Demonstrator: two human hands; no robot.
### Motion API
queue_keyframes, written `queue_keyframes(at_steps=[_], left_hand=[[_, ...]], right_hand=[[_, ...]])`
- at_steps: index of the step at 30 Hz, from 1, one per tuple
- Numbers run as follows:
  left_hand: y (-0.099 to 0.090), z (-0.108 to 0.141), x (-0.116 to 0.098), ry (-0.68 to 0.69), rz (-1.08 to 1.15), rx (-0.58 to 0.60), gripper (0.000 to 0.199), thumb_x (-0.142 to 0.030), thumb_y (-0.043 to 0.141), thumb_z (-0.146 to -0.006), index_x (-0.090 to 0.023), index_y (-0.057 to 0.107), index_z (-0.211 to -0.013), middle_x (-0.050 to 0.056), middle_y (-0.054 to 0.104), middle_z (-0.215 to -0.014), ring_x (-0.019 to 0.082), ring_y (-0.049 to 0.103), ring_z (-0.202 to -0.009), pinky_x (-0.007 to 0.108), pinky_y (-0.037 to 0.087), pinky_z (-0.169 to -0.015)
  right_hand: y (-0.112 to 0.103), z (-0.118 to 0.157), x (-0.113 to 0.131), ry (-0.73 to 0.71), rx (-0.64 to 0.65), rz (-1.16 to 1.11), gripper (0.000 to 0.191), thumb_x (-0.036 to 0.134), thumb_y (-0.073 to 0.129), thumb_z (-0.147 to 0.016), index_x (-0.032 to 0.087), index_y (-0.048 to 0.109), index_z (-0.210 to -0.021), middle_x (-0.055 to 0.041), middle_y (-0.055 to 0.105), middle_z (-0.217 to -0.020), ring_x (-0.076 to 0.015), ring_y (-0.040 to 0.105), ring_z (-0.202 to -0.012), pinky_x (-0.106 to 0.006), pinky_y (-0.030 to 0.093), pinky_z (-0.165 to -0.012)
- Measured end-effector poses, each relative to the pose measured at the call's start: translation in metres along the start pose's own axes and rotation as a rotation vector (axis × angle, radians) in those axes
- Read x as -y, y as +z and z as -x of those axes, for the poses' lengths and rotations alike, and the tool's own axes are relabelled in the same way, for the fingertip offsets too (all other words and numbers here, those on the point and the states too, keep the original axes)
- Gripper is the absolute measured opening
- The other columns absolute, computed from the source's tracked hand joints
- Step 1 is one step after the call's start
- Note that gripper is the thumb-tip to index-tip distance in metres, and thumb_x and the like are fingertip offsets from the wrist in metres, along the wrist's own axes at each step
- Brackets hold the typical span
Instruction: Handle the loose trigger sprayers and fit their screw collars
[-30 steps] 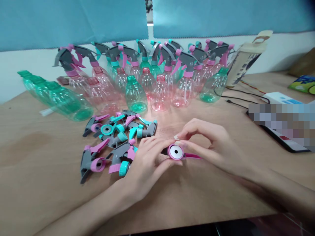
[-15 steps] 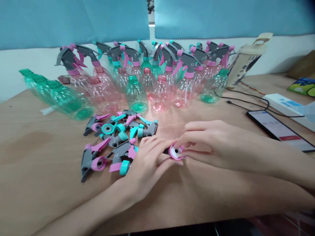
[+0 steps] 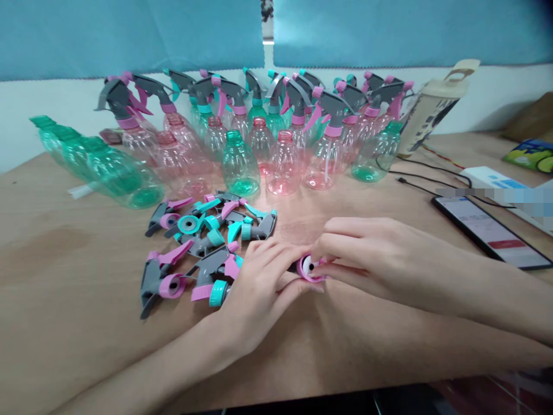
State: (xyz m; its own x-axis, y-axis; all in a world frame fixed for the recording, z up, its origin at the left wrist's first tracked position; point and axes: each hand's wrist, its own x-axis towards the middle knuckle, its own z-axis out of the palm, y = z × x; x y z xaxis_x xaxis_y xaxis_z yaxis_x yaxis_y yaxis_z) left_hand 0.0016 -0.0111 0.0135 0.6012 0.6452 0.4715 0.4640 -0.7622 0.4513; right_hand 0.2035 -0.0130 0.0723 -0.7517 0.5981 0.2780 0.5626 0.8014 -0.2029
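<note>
Holding, in the left hand (image 3: 259, 276), a spray head (image 3: 305, 277) with its pink collar facing the camera, just above the counter (image 3: 86, 276). Closing left fingers over the collar's upper side and thumb under its lower side, in a firm-looking wrap. Bringing the right hand (image 3: 371, 253) in from three o'clock, thumb and fingertips drawn close together at the mouth of the collar, touching the white disc (image 3: 307, 266) inside. Hard to tell between pinching that disc and merely pressing it, with fingertips covering part of it.

Taking the held collar as the centre of the clock, see loose spray heads (image 3: 155, 279) in grey, pink and teal at nine to ten o'clock, the nearest ones just beside the left hand. Find an upright open pink bottle (image 3: 285, 167) between eleven and twelve, an open green bottle (image 3: 242, 167) at eleven, and another green one (image 3: 375, 153) at one. See overlapping green bottles (image 3: 125, 173) at ten. Note, at twelve, bottles with sprayers fitted (image 3: 322, 167), crowded toward the wall. Note also a cream tumbler (image 3: 432, 109) between one and two, black cables (image 3: 432, 168) and a white power strip (image 3: 496, 177) at two, and a lit phone (image 3: 479, 222) near three.
</note>
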Motion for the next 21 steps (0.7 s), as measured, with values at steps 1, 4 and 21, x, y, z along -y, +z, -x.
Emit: queue_keyframes(at_steps=[1, 4, 21], left_hand=[[-0.0004, -0.0003, -0.0005, 0.006, 0.001, 0.005, 0.025, -0.029, 0.055, -0.089, -0.02, 0.052, -0.113, 0.004, 0.065, -0.103, 0.02, 0.055, -0.097, 0.035, 0.038, -0.085], [-0.0011, -0.0011, -0.0012, -0.002, 0.004, 0.01, 0.027, -0.029, 0.055, -0.089, -0.022, 0.052, -0.115, 0.003, 0.065, -0.104, 0.02, 0.055, -0.097, 0.034, 0.038, -0.085], [-0.0012, -0.0011, -0.0016, -0.039, 0.04, 0.028, 0.026, -0.028, 0.055, -0.089, -0.021, 0.055, -0.114, 0.003, 0.066, -0.104, 0.02, 0.056, -0.096, 0.035, 0.039, -0.085]], right_hand=[[-0.0005, 0.0002, 0.0003, 0.005, 0.0, -0.009, 0.024, 0.022, 0.041, -0.094, 0.015, 0.06, -0.08, -0.0026, 0.056, -0.074, -0.0119, 0.049, -0.061, -0.024, 0.033, -0.053], [-0.0012, -0.0001, 0.0009, 0.01, 0.001, -0.066, 0.023, 0.019, 0.043, -0.093, 0.016, 0.062, -0.081, -0.0016, 0.057, -0.075, -0.0106, 0.051, -0.062, -0.022, 0.036, -0.055], [-0.0035, -0.0019, -0.0001, 0.023, 0.058, -0.123, 0.022, 0.016, 0.047, -0.091, 0.019, 0.068, -0.084, 0.0001, 0.056, -0.074, -0.0091, 0.051, -0.064, -0.02, 0.035, -0.054]])
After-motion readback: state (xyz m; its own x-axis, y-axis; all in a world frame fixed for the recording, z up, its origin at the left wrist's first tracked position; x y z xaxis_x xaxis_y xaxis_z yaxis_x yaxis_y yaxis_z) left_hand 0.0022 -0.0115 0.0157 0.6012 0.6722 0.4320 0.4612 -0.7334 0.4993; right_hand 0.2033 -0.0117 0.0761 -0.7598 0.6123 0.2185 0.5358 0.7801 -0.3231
